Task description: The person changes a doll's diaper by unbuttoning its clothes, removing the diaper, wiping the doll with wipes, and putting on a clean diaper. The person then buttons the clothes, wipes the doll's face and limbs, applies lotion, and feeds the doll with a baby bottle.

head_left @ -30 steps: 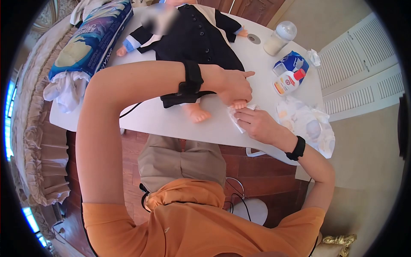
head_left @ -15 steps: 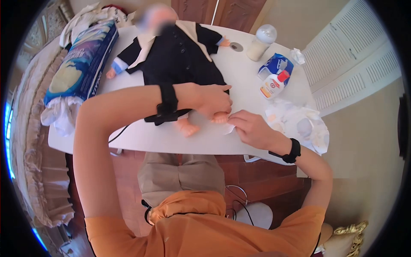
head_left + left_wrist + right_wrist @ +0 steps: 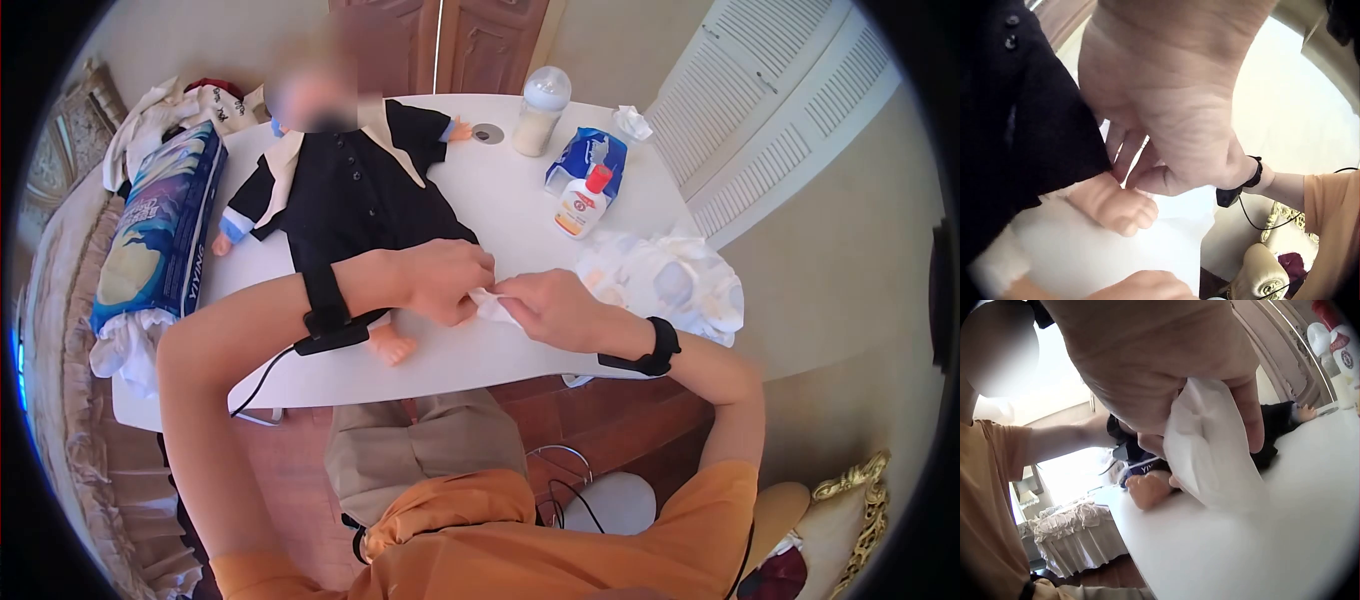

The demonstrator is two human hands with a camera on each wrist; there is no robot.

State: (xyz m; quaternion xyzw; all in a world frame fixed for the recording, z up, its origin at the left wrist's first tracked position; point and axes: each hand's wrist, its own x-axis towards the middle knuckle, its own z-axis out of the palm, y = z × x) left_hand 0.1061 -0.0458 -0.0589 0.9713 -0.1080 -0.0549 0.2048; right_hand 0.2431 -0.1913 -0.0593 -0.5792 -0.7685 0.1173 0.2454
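Beside the doll's black outfit, my left hand has curled fingers at one edge of a white wipe. My right hand pinches the wipe's other side, and the two hands almost meet. In the right wrist view the wipe hangs thin and creased from the right fingers. One doll foot lies just under the left fingers in the left wrist view; the hand hides it in the head view. The doll's other bare foot points toward the table's front edge.
A spread, patterned diaper lies to the right. Behind it are a red-capped bottle, a blue packet, a baby bottle and a crumpled white wad. A big blue package rests at the left of the white table.
The left hand was on the doll's foot and now its fingers meet the wipe. The right hand has brought the wipe close to it. The head view has swung, shifting the table leftward and down.
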